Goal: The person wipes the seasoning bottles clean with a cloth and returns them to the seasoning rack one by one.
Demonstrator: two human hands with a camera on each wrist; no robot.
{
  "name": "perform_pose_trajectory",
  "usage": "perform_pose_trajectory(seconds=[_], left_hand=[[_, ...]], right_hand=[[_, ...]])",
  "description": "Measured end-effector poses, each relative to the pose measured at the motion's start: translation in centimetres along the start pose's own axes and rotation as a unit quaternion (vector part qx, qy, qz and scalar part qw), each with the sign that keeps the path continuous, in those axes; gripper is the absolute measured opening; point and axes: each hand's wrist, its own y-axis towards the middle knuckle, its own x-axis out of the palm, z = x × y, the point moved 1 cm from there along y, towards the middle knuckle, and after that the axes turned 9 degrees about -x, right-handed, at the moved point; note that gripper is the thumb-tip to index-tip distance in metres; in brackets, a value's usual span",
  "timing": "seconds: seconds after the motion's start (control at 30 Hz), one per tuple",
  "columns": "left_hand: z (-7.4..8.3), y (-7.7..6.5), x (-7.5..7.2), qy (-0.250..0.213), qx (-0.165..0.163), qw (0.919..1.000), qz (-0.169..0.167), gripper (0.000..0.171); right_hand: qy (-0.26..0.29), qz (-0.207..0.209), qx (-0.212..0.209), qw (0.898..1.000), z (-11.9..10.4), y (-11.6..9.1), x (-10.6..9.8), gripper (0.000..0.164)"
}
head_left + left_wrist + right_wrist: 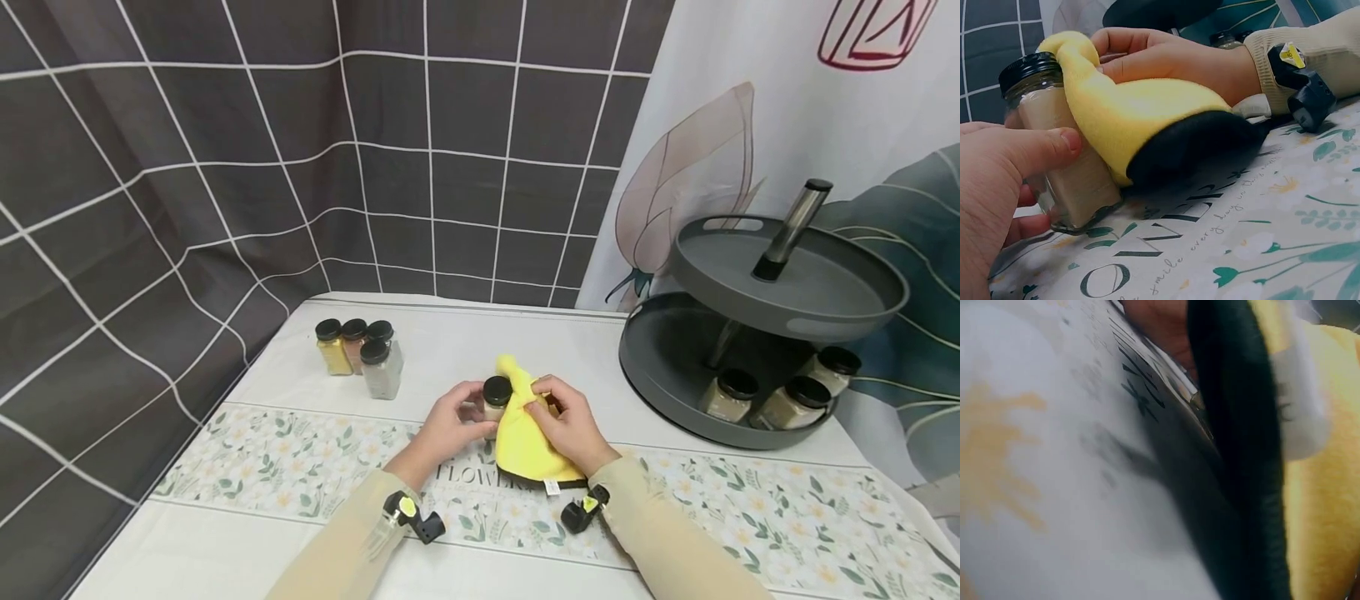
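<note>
My left hand (454, 427) grips a square glass jar (1075, 169) with a black screw lid and beige powder inside. In the left wrist view the jar leans a little, its base at the tablecloth. A yellow cloth (525, 442) with a dark edge and a white tag lies against the jar's right side. My right hand (573, 427) pinches this cloth between thumb and fingers, bunched up near the jar's lid. Cloth, tag and dark edge fill much of the right wrist view, where the right fingers are hidden.
At the back left stand several black-lidded jars (381, 367) with yellow, reddish and pale contents. A grey two-tier round tray (652, 375) stands at the right, with three jars (729, 398) of beige contents on its lower tier. A flowered tablecloth (300, 467) covers the table.
</note>
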Motion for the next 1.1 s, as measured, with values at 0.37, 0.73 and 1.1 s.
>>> perform_pose_trajectory(seconds=[0.37,0.73,1.1], left_hand=[[-0.2,0.0,-0.1,0.014,0.035,0.9993,0.01,0.059],[0.3,-0.2,-0.2,-0.005,0.062,0.9974,0.036,0.054],[2.4,-1.2,-1.1,-0.121,0.011,0.9904,0.066,0.041]], right_hand=[[-0.115,-0.057,-0.069,0.989,0.8,-0.1,-0.2,0.022],[-0.188,-0.13,-0.057,0.972,-0.2,0.4,0.0,0.023],[-0.415,-0.127,-0.079,0.897,-2.0,2.3,-2.1,0.015]])
